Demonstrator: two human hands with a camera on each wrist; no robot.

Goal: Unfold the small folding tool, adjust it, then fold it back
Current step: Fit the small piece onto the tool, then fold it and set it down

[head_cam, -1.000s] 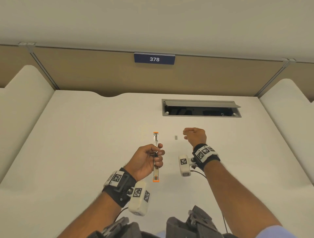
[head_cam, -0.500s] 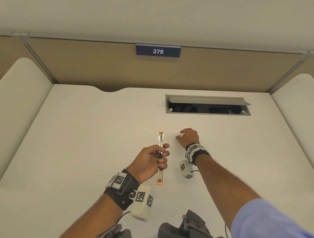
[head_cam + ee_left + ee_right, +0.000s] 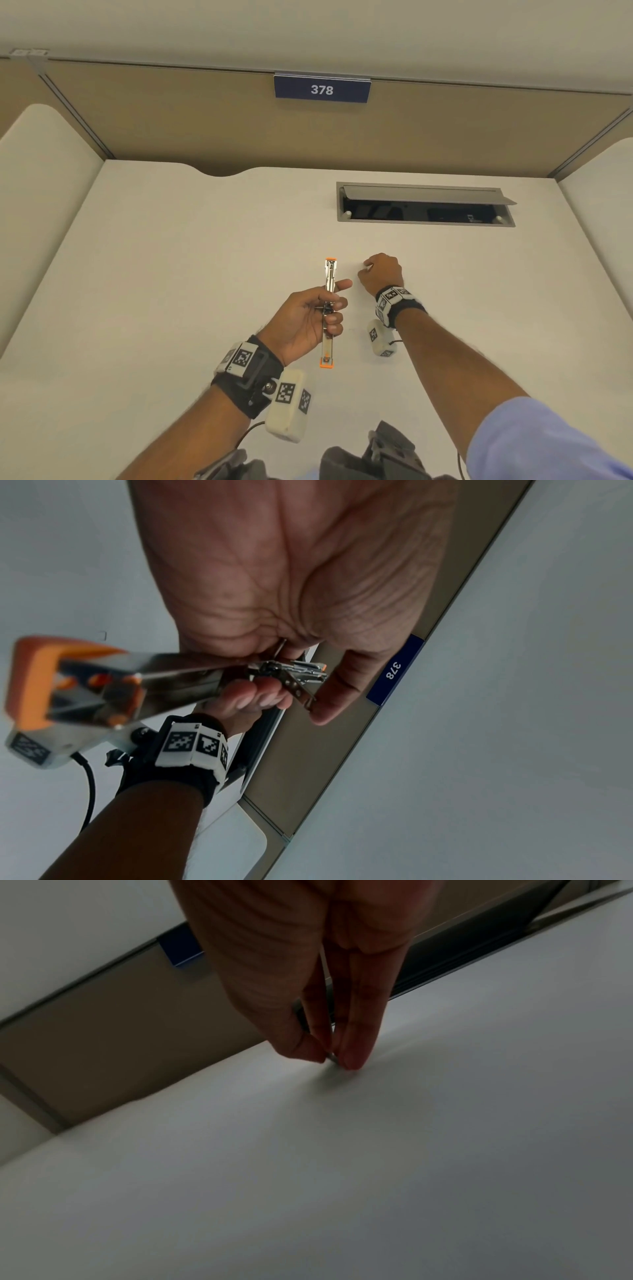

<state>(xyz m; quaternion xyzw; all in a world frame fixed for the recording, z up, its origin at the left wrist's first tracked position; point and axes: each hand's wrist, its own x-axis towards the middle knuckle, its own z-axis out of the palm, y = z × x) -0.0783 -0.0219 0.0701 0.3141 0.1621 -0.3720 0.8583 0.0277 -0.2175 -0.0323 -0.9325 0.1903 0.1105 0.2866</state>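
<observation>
At six o'clock in the head view, a pale blue sleeve (image 3: 548, 442) covers the right upper arm, and black wrist straps with white checker-marked camera blocks (image 3: 286, 404) sit on both wrists. Just beyond, the left hand (image 3: 301, 323) holds the small folding tool, a slim metal stapler with orange end caps (image 3: 329, 308), opened out straight and lifted above the cream tabletop (image 3: 171, 291); its curled fingers and thumb wrap the hinge at mid-length, so one orange end points toward twelve o'clock and the other toward six. The left wrist view shows the fingers (image 3: 253, 696) closed round the metal hinge parts. At about two o'clock from that hand, just beside it but apart, the right hand (image 3: 382, 274) reaches down to the tabletop, thumb and fingertips (image 3: 352, 1056) pressed together, pinching a small metallic piece (image 3: 331, 1056) too tiny to identify. Farther off at one o'clock, a grey rectangular cable box recessed in the desk (image 3: 424, 222) has its flap raised; its dark inside shows only indistinct shapes. At twelve o'clock, a navy plate reading 378 (image 3: 322, 89) hangs on the tan partition (image 3: 171, 130).
</observation>
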